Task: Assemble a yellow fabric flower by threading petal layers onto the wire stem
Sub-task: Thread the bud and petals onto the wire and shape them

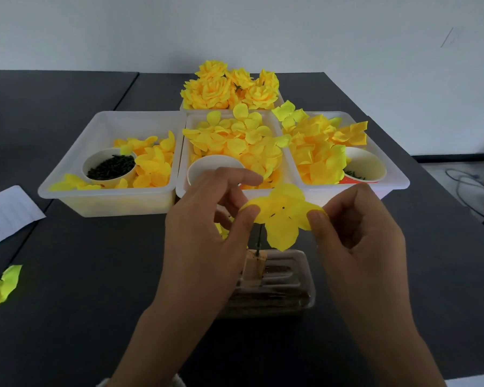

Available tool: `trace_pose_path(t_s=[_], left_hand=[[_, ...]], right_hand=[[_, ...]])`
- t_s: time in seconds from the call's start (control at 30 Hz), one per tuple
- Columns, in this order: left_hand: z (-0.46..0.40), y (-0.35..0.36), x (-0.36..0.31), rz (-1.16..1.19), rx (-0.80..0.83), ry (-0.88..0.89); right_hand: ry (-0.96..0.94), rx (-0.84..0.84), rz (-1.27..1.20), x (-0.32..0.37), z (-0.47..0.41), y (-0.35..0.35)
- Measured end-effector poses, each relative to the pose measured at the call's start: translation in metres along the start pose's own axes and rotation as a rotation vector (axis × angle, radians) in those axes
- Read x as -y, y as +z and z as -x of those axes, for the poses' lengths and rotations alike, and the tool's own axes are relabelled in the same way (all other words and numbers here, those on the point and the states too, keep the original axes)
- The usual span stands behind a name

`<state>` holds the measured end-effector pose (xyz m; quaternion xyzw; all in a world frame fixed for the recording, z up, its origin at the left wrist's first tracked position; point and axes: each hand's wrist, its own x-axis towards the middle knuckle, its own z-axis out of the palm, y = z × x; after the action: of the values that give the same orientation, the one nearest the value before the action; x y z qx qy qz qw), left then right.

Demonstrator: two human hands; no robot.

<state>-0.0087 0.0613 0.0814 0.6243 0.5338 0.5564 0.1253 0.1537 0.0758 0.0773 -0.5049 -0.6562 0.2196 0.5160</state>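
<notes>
A yellow petal layer [282,216] with small dark holes near its middle is stretched flat between both hands. My left hand [207,233] pinches its left lobe with thumb and fingers. My right hand [358,236] pinches its right lobe. Below the layer a thin dark wire stem [259,241] rises from a cork [254,268] that stands on a clear plastic box [285,286]. The top of the stem is hidden behind the petal layer. A bit of yellow fabric [221,230] shows behind my left hand.
Three white trays of loose yellow petals stand behind: left [67,188], middle [183,152], right [397,174]. Paper cups [109,166] in them hold dark green pieces. Finished yellow flowers [229,85] fill a tray at the back. A stray petal [2,286] and white paper [6,213] lie left.
</notes>
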Motion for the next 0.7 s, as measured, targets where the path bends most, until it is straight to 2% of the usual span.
trace_pose_path(t_s=[0.2,0.37,0.53,0.63,0.7], left_hand=[[0.003,0.002,0.000,-0.012,-0.030,0.118],[0.010,0.004,0.007,-0.030,-0.066,0.187],[0.018,0.007,0.015,0.067,-0.077,0.084],[0.022,0.007,0.014,0.273,-0.022,-0.008],[0.023,0.005,0.013,0.270,0.017,0.006]], right_hand=[[-0.248,-0.013,-0.060,-0.008,0.005,0.006],[-0.407,-0.088,0.006,-0.025,0.011,0.008],[-0.480,-0.161,0.044,-0.033,0.016,0.009],[-0.505,-0.181,0.025,-0.034,0.017,0.010],[-0.518,-0.182,0.025,-0.033,0.018,0.010]])
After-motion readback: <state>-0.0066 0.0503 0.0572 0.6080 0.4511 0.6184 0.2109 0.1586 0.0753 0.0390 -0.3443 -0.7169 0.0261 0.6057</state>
